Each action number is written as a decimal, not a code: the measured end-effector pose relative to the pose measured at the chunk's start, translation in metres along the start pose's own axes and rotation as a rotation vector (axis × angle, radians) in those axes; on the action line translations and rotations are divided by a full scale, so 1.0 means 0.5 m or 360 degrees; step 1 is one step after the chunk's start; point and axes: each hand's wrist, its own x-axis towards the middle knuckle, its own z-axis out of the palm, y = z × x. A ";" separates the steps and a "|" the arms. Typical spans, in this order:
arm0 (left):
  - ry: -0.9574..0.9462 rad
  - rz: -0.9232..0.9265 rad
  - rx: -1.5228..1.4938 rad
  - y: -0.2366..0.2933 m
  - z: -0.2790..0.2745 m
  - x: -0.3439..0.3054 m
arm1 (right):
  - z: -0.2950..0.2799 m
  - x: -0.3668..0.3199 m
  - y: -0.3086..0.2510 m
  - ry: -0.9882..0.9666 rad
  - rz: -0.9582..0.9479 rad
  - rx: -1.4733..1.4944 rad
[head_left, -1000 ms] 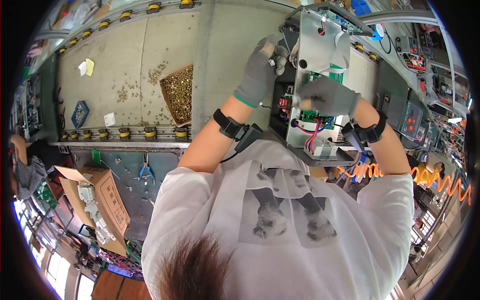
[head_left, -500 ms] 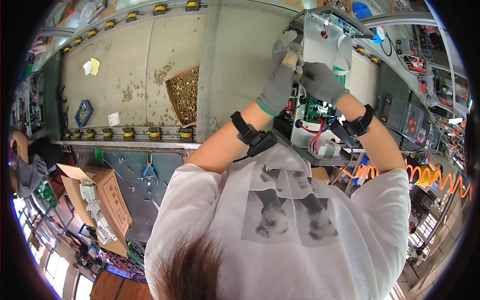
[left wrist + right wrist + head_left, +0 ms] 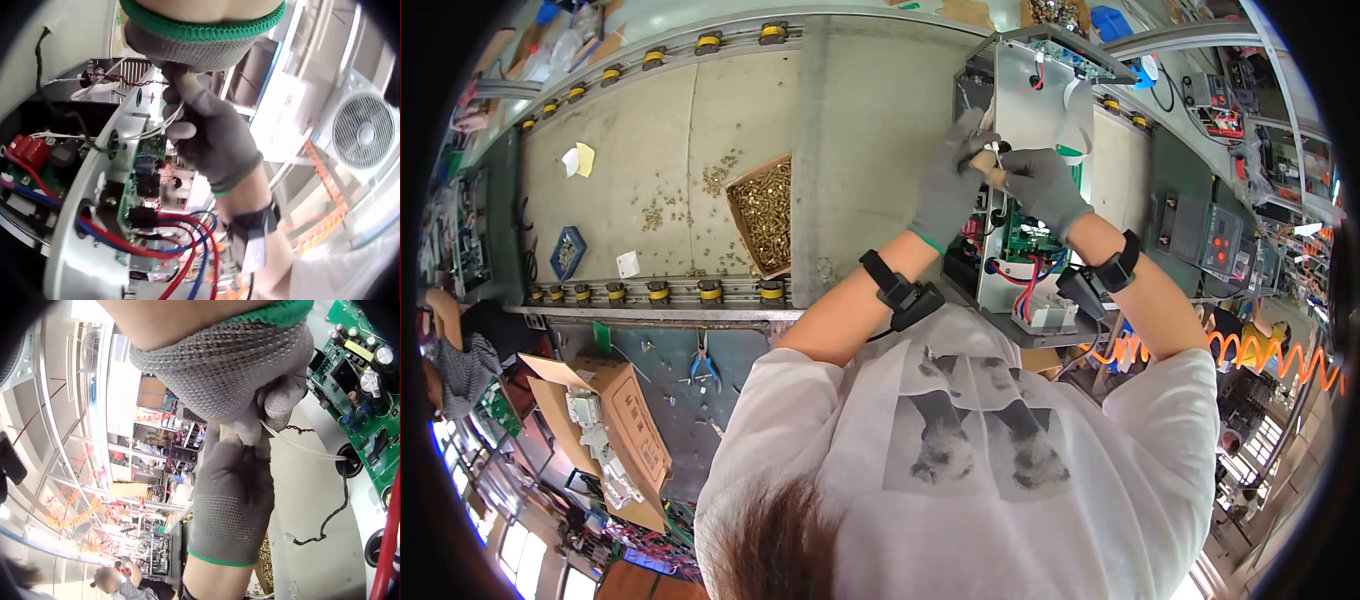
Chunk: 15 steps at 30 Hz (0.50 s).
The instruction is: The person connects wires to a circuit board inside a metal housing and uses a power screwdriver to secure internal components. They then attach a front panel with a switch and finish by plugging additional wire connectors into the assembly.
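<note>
In the head view my gloved left hand (image 3: 948, 190) and gloved right hand (image 3: 1045, 190) meet over an upright metal panel (image 3: 1035, 100) of an electronics chassis. Thin white wires (image 3: 159, 129) come out of a grommet hole in that panel, and the fingers of both hands pinch them. From the right wrist side, a white wire (image 3: 306, 450) runs from the black grommet (image 3: 349, 460) up into the fingertips; the wire ends are hidden by the gloves. A green circuit board (image 3: 1030, 235) sits on the panel beside the right hand, with red and blue cables (image 3: 1028, 285) below it.
Left on the bench stands a box of brass-coloured screws (image 3: 762, 215), with loose screws scattered around it. Blue-handled pliers (image 3: 704, 368) and a cardboard box (image 3: 615, 430) are at the lower left. A black wire (image 3: 340, 515) with a white connector hangs from the grommet.
My right hand has come up from over the circuit board to meet the left hand. The left hand has moved down slightly from the chassis's far end.
</note>
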 end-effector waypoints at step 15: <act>-0.0546 -0.0391 0.0735 -0.143 -0.023 0.072 | -0.074 0.001 0.030 0.0111 0.0070 0.0187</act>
